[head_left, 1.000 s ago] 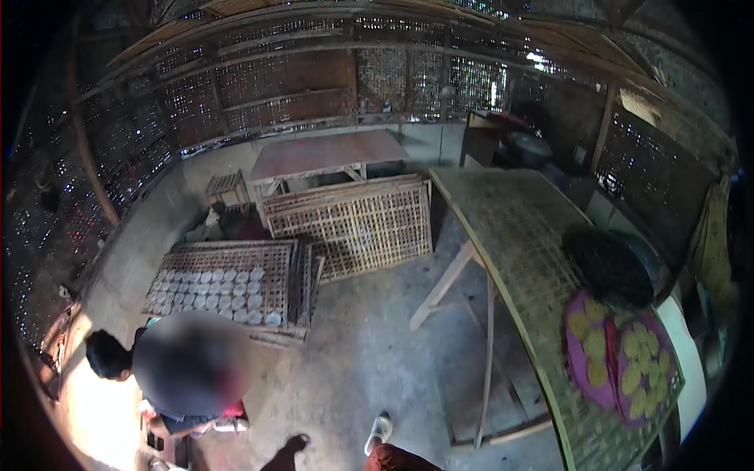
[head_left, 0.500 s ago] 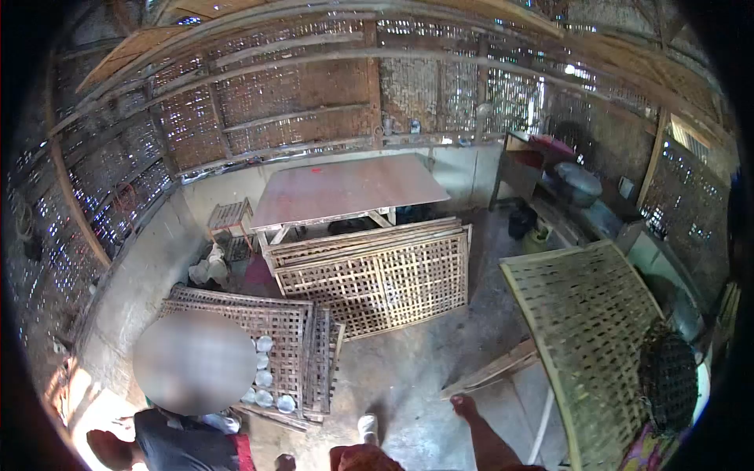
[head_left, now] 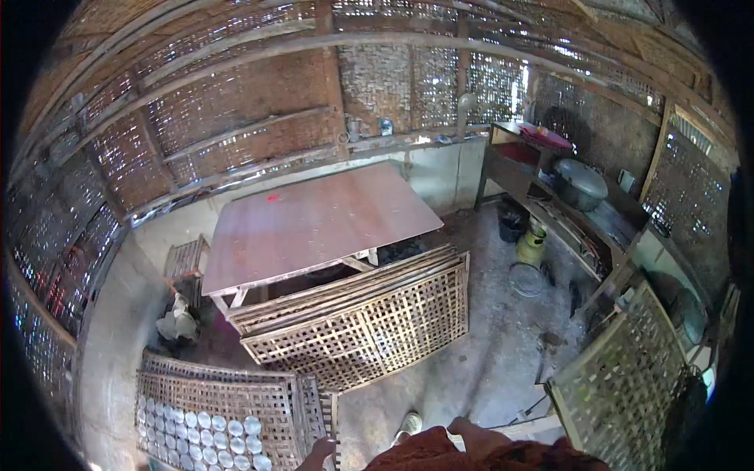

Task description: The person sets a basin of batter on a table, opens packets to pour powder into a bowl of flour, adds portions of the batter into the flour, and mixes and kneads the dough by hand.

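Note:
At the bottom edge, my left hand (head_left: 318, 454) shows only in part, beside the right end of the stacked bamboo lattice racks (head_left: 236, 385). Whether it touches them I cannot tell. Rows of round pale discs (head_left: 206, 436) lie on the top rack. My right hand (head_left: 465, 430) is low in the middle, in front of reddish-brown clothing (head_left: 428, 451); its fingers are too small and blurred to read, and no held thing shows. To its right, another woven bamboo rack (head_left: 624, 369) leans at a slant.
Several bamboo lattice racks (head_left: 369, 326) lean against a large reddish-brown table (head_left: 322, 216). On the right bench (head_left: 613, 224) sits a big metal pot (head_left: 581, 182). A green gas cylinder (head_left: 531, 245), a dark bucket (head_left: 512, 220) and a round metal lid (head_left: 526, 279) are on the floor.
My view has shifted forward. The person at the lower left has left the view, uncovering more discs. The slanted rack now appears farther right and lower. My right hand is closer to my clothing.

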Motion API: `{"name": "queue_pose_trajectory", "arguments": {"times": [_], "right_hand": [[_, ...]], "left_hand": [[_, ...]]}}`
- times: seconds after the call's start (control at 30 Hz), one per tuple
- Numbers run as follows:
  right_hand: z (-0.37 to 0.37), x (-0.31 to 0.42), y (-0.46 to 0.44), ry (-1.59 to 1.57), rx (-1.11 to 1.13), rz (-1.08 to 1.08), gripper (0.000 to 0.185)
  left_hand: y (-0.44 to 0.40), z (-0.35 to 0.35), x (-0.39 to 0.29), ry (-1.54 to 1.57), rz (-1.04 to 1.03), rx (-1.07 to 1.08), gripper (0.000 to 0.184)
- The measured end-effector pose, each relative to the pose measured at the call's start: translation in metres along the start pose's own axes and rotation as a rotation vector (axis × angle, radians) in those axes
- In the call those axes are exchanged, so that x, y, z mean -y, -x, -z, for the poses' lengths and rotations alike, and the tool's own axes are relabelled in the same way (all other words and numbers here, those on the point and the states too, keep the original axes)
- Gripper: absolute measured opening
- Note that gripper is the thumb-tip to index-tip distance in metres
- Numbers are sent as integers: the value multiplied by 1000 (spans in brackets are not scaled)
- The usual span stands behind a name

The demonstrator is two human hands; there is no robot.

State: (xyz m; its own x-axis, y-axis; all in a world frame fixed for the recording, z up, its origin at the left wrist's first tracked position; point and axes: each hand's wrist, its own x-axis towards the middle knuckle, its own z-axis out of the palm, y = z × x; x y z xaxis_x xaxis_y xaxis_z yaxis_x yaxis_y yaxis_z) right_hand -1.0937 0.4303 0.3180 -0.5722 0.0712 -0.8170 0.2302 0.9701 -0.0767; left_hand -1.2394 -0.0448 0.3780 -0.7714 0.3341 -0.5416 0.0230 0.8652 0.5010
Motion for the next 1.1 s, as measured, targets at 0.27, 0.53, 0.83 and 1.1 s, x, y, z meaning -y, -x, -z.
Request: {"name": "queue_pose_trajectory", "arguments": {"times": [0.27, 0.53, 0.83, 1.1], "right_hand": [[232, 2, -106, -318, -520, 249, 38], [315, -161, -123, -447, -669, 20, 28], [101, -365, -83, -486, -414, -342, 40], [190, -523, -46, -866, -15, -683, 32]], "left_hand": [[-173, 25, -103, -22, -193, 205, 36], [-366, 72, -218, -173, -390, -260, 49], [-586, 228, -630, -189, -614, -507, 69], [-750, 181, -733, -31, -49, -330, 96]]}}
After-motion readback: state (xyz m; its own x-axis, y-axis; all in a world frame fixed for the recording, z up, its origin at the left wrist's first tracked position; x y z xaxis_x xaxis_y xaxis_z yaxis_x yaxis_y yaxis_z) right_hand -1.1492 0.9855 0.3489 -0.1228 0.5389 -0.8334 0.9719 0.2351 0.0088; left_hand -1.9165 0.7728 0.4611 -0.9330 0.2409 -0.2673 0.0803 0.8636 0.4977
